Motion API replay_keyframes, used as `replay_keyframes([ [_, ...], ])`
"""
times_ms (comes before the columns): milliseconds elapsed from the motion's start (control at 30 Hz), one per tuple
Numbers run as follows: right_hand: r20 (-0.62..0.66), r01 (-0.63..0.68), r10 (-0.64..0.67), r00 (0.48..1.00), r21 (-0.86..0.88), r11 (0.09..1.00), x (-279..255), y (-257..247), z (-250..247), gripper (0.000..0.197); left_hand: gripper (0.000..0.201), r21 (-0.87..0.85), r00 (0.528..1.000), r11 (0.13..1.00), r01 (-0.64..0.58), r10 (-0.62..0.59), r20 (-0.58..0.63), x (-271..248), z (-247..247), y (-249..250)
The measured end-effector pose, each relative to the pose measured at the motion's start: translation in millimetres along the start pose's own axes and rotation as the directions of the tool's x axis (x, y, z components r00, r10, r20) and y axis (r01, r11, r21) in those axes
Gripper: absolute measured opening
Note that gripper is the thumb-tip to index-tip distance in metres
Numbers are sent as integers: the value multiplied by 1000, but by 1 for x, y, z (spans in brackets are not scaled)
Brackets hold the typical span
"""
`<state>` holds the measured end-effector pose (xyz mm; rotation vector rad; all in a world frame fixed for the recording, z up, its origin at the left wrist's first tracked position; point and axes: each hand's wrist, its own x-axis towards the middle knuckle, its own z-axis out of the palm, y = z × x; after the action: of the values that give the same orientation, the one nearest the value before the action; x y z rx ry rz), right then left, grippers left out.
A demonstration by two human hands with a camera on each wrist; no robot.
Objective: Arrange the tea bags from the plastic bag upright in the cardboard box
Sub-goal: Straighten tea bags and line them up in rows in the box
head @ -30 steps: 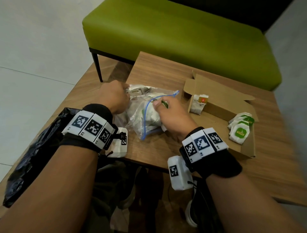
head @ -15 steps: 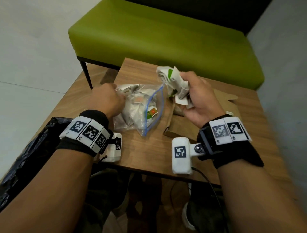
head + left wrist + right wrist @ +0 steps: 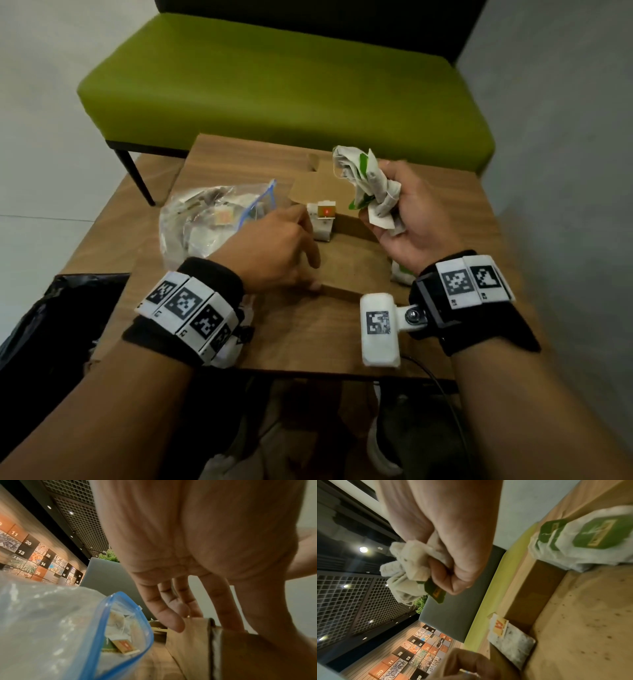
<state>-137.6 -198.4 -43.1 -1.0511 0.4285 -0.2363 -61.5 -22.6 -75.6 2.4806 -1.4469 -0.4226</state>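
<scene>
My right hand (image 3: pixel 394 212) (image 3: pixel 447 577) grips a crumpled bunch of tea bags (image 3: pixel 370 185) (image 3: pixel 406 566) with green tags, raised above the open cardboard box (image 3: pixel 352 270) (image 3: pixel 582 622). My left hand (image 3: pixel 274 246) (image 3: pixel 180 615) rests with fairly straight fingers on the box's left wall (image 3: pixel 188 649). The clear zip plastic bag (image 3: pixel 202 226) (image 3: pixel 51 628) lies open to the left with more tea bags inside. An orange-tagged tea bag (image 3: pixel 323 222) (image 3: pixel 510 639) stands at the box's far left. Green-tagged tea bags (image 3: pixel 400 275) (image 3: pixel 590 540) stand at its right end, partly hidden by my right wrist.
The box and bag sit on a small wooden table (image 3: pixel 308 329). A green bench (image 3: pixel 274 85) stands close behind it. A black plastic bag (image 3: pixel 51 325) lies at the table's near left edge.
My left hand has left the plastic bag and moved right onto the box's left wall. My right hand stays raised over the box, still gripping the bunch of tea bags.
</scene>
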Motion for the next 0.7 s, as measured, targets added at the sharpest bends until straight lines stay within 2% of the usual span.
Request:
replay_keyframes([
  [67, -33, 0, 0, 999, -9, 1000, 1, 4, -13, 18, 29, 2, 1000, 1000, 9, -9, 18, 3, 1, 1],
  [133, -57, 7, -8, 998, -11, 1000, 3, 8, -20, 11, 34, 17, 1000, 1000, 16, -16, 23, 5, 3, 0],
  [200, -83, 26, -28, 996, -24, 999, 5, 13, -26, 10, 37, -1, 1000, 1000, 25, -25, -10, 8, 6, -2],
  [300, -94, 49, -54, 994, -51, 998, 9, 19, -33, 20, 38, -57, 996, 997, 53, -57, -73, 12, 7, -5],
  [433, -99, 28, -38, 994, -101, 994, 16, 23, -39, 16, 36, -79, 989, 993, 85, -93, -113, 20, 6, -7],
  [533, -105, 47, -60, 993, -124, 991, 22, 19, -41, 17, 44, -65, 983, 991, 117, -124, -132, 24, 4, -6],
  [633, -120, 63, -84, 989, -169, 984, 30, 15, -42, 15, 39, -38, 980, 989, 140, -144, -140, 27, 4, -5],
  [700, -132, 74, -102, 986, -202, 977, 34, 15, -38, 22, 33, -25, 980, 990, 139, -141, -142, 27, 4, -6],
])
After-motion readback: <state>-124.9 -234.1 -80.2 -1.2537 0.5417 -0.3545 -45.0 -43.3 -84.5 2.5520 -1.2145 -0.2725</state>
